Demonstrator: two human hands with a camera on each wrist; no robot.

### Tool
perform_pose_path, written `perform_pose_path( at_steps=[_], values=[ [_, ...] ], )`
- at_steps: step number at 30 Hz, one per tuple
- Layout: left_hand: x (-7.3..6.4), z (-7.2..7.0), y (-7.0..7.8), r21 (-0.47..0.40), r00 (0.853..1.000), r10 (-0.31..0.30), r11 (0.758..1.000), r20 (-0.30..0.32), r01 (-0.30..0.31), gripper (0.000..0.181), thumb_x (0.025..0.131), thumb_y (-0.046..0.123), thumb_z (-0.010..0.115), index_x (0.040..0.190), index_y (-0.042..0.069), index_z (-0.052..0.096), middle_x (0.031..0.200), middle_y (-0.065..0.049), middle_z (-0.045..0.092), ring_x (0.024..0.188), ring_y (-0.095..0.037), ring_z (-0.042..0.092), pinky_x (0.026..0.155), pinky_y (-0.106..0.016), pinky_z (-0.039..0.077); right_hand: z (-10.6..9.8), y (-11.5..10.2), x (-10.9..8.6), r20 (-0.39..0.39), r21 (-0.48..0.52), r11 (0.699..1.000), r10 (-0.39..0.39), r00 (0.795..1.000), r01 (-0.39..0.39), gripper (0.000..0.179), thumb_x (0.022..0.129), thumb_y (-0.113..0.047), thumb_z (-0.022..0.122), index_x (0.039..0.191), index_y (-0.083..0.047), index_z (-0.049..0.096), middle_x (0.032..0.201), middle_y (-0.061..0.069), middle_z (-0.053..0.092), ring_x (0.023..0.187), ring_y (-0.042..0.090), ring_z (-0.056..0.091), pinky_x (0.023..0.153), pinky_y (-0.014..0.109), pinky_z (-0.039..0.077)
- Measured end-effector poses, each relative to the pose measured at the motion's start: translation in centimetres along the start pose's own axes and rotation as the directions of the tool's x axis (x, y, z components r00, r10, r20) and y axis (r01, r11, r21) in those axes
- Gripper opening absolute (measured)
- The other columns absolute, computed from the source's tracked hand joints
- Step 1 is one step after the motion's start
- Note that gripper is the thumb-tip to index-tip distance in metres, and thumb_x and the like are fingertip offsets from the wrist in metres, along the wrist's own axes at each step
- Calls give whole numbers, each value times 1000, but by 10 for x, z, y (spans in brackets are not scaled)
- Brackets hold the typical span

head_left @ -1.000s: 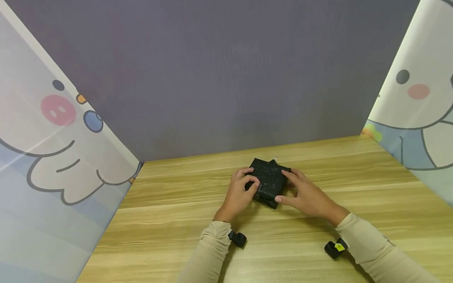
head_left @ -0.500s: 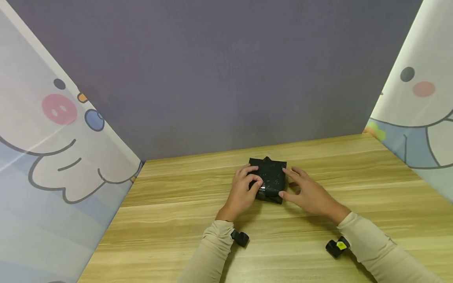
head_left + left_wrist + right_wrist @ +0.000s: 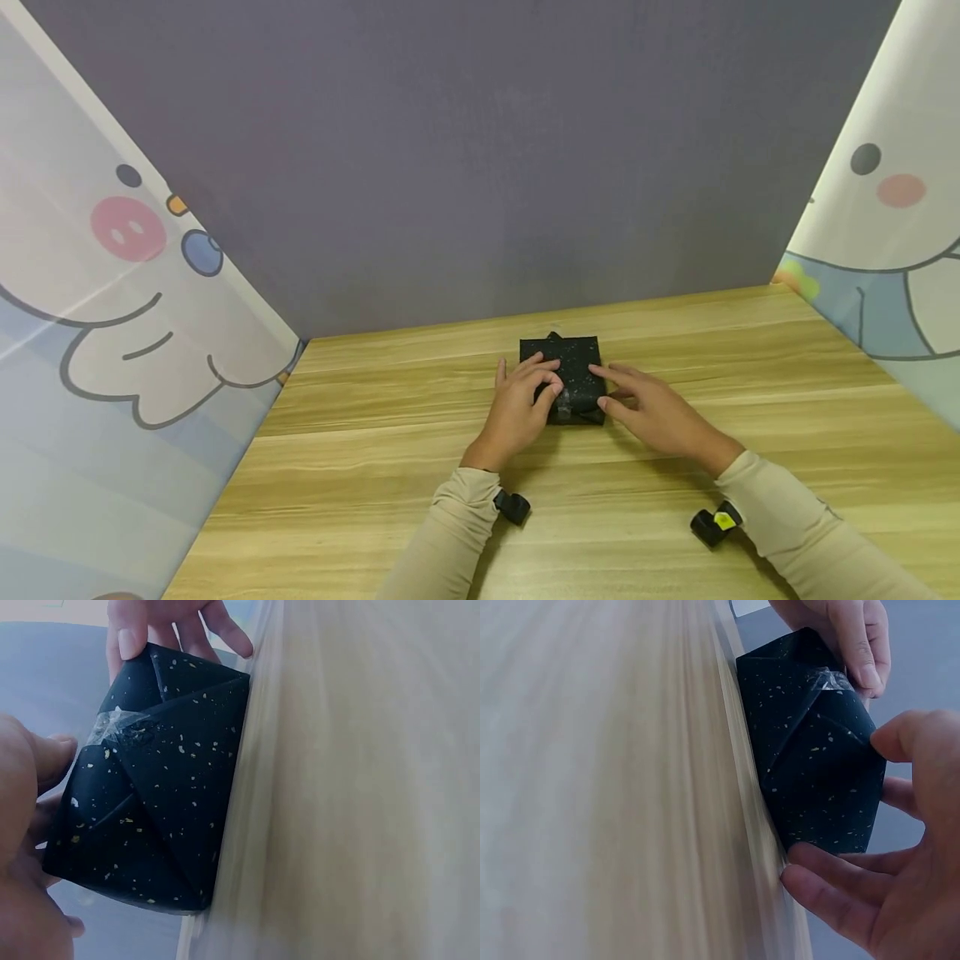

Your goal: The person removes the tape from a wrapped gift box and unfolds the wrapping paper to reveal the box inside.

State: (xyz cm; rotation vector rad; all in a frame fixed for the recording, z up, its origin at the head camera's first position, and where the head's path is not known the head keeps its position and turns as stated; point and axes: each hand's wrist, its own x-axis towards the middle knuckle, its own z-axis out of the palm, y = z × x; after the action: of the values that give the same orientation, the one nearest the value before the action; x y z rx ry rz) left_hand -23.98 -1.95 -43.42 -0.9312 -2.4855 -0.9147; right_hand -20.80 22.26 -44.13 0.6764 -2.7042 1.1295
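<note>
A flat, square package (image 3: 576, 358) in black wrapping paper with light flecks lies on the wooden table. In the left wrist view, folded flaps meet under clear tape (image 3: 120, 726) on its near side. My left hand (image 3: 517, 408) rests on the package's top left part, its thumb and index fingertip close together above the tape and its little finger raised. My right hand (image 3: 660, 415) holds the right end, with the thumb (image 3: 892, 739) at the upper edge and other fingers against the end face. The package's underside is hidden.
The wood-grained table (image 3: 360, 467) runs back to a dark grey wall panel (image 3: 480, 167). Cartoon-printed panels (image 3: 67, 375) stand at both sides. Black camera straps (image 3: 513, 506) sit at both wrists.
The package has turned and its sides now lie nearly square to the table's back edge. My left hand has slid further onto its top; the right hand stays at its right end.
</note>
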Motion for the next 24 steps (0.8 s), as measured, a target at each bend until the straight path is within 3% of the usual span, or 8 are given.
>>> perform_pose_path(
  at_steps=[9,15,24],
  values=[
    [1,0,4,-10,999,28,1000,35,-27,16,105,25,54,95,18,64,135,-1,63,141,-23,41,114,-68,8,-3,-2,-2,7,-44,998,39,999,-38,57,104,-43,53,155,-18,42,145,16,53,101,19,69,79,44,55],
    [-1,0,4,-26,996,75,997,38,-74,17,106,23,52,96,15,63,132,-3,65,138,-22,45,119,-57,7,-2,-3,-3,9,-57,996,62,998,-61,58,104,-42,53,155,-19,40,134,16,62,75,7,62,63,32,46],
    [0,-2,5,-3,992,113,994,49,-113,17,107,23,50,96,15,61,130,-4,66,135,-24,49,118,-59,10,-4,-3,-2,4,-63,996,59,998,-59,56,105,-42,53,155,-20,41,137,16,60,98,21,69,77,46,55]
  ],
)
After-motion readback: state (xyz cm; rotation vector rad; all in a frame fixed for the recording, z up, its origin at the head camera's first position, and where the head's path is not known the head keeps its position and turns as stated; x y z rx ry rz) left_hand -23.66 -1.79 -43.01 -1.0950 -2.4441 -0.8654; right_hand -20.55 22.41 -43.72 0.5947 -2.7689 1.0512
